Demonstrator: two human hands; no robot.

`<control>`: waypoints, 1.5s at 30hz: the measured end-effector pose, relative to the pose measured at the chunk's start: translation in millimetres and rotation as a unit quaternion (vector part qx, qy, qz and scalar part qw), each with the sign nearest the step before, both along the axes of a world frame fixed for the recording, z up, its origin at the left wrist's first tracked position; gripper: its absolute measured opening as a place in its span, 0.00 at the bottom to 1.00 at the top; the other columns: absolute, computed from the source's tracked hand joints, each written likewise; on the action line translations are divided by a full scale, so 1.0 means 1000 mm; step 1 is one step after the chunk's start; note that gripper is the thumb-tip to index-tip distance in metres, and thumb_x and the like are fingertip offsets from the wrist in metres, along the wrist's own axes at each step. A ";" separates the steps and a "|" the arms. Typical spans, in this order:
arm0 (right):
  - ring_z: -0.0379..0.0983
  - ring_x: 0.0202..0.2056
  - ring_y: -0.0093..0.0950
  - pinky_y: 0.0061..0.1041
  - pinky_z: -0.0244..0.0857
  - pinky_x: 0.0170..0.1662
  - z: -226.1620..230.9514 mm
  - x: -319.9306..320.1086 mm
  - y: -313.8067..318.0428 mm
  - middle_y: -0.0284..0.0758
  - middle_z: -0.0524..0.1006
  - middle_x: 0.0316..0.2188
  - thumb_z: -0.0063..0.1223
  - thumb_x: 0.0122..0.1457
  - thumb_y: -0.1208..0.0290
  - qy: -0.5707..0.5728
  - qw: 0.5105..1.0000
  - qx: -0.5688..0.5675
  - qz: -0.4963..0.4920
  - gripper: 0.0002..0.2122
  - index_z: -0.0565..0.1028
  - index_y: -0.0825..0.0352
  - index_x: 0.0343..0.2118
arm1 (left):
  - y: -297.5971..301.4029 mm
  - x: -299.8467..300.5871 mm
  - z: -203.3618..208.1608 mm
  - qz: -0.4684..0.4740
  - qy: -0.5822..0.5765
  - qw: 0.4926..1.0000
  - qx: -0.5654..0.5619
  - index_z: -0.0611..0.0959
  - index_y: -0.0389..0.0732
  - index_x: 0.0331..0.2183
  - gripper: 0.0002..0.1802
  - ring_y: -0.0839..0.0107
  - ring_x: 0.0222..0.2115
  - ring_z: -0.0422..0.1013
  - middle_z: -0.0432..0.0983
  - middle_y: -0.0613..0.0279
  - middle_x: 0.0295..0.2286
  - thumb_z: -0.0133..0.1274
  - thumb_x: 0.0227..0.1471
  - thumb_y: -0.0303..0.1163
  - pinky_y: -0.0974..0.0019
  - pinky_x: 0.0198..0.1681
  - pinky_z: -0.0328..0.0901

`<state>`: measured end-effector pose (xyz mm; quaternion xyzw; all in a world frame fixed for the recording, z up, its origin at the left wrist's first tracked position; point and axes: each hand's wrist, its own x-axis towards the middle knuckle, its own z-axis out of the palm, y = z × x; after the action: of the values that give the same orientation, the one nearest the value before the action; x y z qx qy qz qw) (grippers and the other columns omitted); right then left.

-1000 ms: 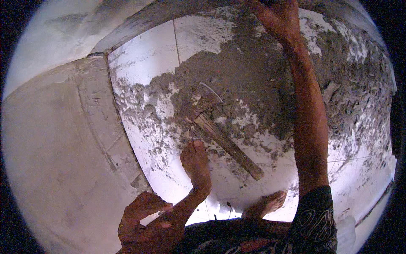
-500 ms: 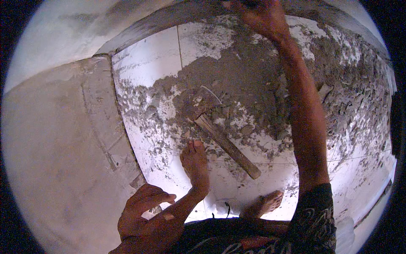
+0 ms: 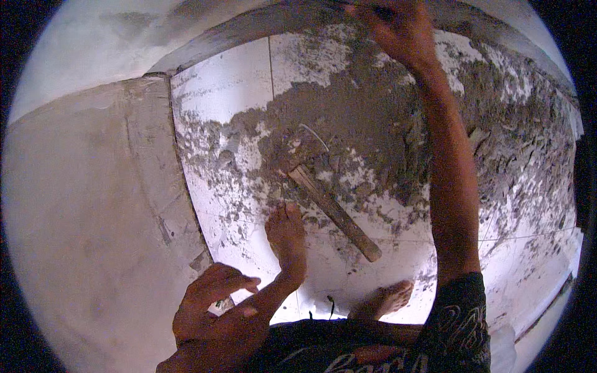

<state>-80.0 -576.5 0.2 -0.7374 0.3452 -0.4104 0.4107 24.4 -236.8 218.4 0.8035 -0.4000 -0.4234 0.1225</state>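
My right hand reaches to the far edge, close to the base of the wall. Its fingers curl round something dark that I cannot make out, cut off by the top of the picture. Under that arm spreads grey wet mortar. My left hand hangs at the lower left by my left leg, thumb and fingers apart, with nothing in it. Between my hands a hoe lies on the floor; its wooden handle points toward me and its blade is caked with mortar.
White floor tiles show around the mortar. A plastered wall rises at the left, and another wall curves along the far side. My bare left foot stands close to the hoe; the right foot is nearer me.
My right hand has shifted slightly right and still works by the far wall. The view has moved a little; the left hand and the hoe stay about where they were.
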 end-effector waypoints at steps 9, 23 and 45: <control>0.73 0.21 0.30 0.29 0.68 0.28 0.025 0.004 0.006 0.45 0.78 0.23 0.56 0.49 0.73 0.101 0.990 0.093 0.030 0.08 0.78 0.72 0.29 | 0.009 0.004 0.008 -0.002 0.035 0.999 0.032 0.82 0.37 0.38 0.19 0.59 0.34 0.74 0.77 0.52 0.31 0.62 0.40 0.32 0.61 0.38 0.67; 0.78 0.26 0.31 0.27 0.71 0.36 -0.022 0.054 0.016 0.39 0.81 0.26 0.57 0.54 0.57 0.130 0.990 0.040 0.032 0.12 0.82 0.57 0.35 | 0.014 0.002 0.015 0.049 0.020 0.998 -0.024 0.81 0.34 0.35 0.19 0.59 0.31 0.74 0.78 0.52 0.29 0.61 0.41 0.36 0.60 0.36 0.67; 0.74 0.22 0.24 0.25 0.68 0.31 -0.036 0.092 0.021 0.37 0.79 0.20 0.61 0.52 0.55 0.055 0.996 -0.072 0.003 0.15 0.82 0.64 0.31 | -0.003 0.014 0.019 0.034 0.022 0.998 0.039 0.81 0.32 0.38 0.22 0.58 0.32 0.74 0.78 0.49 0.30 0.65 0.37 0.29 0.60 0.37 0.67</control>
<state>12.0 -555.1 -35.3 -0.7875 0.3348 -0.3915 0.3384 38.8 -239.5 237.8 0.8113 -0.3526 -0.4522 0.1141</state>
